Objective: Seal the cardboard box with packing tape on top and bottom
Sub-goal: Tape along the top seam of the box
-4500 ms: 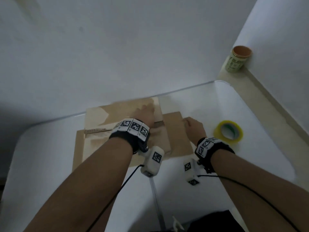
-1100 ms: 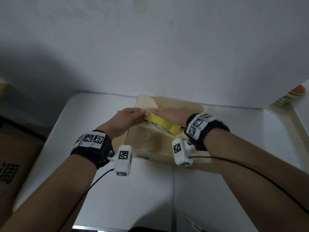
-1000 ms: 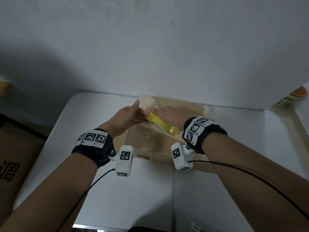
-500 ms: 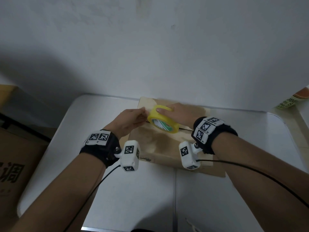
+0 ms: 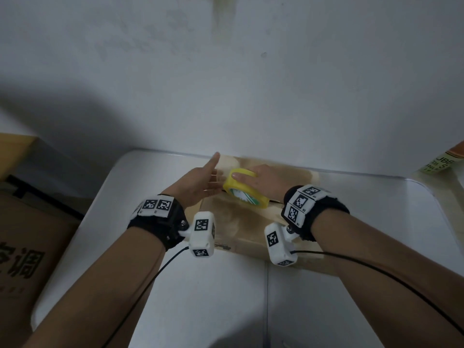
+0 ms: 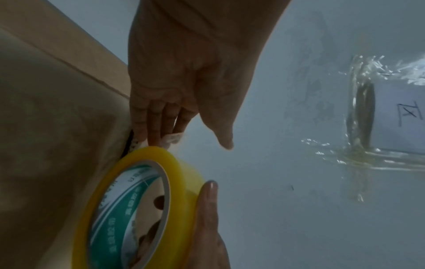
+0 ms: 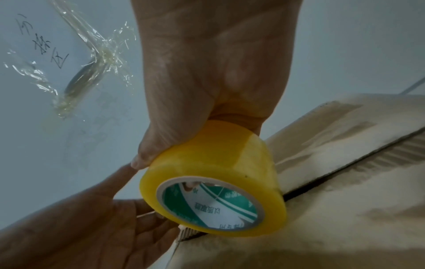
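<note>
The cardboard box (image 5: 246,222) lies on the white table (image 5: 226,297), its top seam (image 7: 345,174) running left to right. My right hand (image 5: 263,178) grips the yellow tape roll (image 5: 244,190), thumb and fingers round its rim, and holds it on the seam's left end. My left hand (image 5: 199,184) has straight fingers (image 6: 158,127) pressed against the box's left end just beside the roll (image 6: 138,209), thumb sticking out. In the right wrist view the roll (image 7: 214,176) stands on edge over the seam, with the left palm (image 7: 92,227) below it.
The white wall rises right behind the box, with crumpled clear tape (image 6: 368,127) stuck on it. A can (image 5: 444,159) stands on the ledge at far right. A big brown carton (image 5: 30,247) sits off the table's left edge.
My left hand went from pinching at the roll's edge to flat fingers against the box's left end. The roll stayed at the seam's left end, tilting slightly. Earlier the roll lay on the table.
</note>
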`<state>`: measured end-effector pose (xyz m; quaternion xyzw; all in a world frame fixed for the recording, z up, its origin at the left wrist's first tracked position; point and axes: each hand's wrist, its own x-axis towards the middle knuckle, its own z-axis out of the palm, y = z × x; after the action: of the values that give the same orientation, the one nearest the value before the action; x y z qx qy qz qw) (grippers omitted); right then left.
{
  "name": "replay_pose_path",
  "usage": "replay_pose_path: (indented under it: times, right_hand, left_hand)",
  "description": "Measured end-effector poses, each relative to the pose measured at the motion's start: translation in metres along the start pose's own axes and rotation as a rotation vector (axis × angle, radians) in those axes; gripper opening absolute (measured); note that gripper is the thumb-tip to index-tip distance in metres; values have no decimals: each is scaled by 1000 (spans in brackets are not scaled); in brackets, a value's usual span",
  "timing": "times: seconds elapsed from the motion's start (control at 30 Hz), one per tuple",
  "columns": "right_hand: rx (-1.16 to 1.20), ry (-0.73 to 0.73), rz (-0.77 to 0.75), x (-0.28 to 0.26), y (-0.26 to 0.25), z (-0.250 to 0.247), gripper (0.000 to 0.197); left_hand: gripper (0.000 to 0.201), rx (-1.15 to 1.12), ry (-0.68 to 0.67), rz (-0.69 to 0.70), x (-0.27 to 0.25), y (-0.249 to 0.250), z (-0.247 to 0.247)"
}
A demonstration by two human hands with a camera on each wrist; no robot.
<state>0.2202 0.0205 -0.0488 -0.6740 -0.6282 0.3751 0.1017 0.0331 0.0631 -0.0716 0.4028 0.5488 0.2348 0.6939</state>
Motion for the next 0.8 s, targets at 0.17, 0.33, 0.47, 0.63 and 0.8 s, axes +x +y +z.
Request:
replay_pose_path:
  times: [0.17, 0.33, 0.47, 0.63, 0.8]
  right_hand:
    - [-8, 12, -5, 3, 0, 1, 57]
    - [-10, 15, 0, -1, 1, -3, 47]
    - [-3, 22, -13, -5, 5, -9, 53]
    - [-15, 48, -26, -1, 1, -9, 57]
    - [-102, 36, -5, 4, -11, -10, 53]
  left_hand:
    - [33, 161, 20, 105, 2, 5, 2]
    - [9, 105, 36, 117, 0, 3, -11]
    - [16, -67, -49, 80, -2, 1, -15]
    - [14, -223, -76, -16, 2, 0, -20]
    - [8, -124, 65, 35, 9, -16, -9]
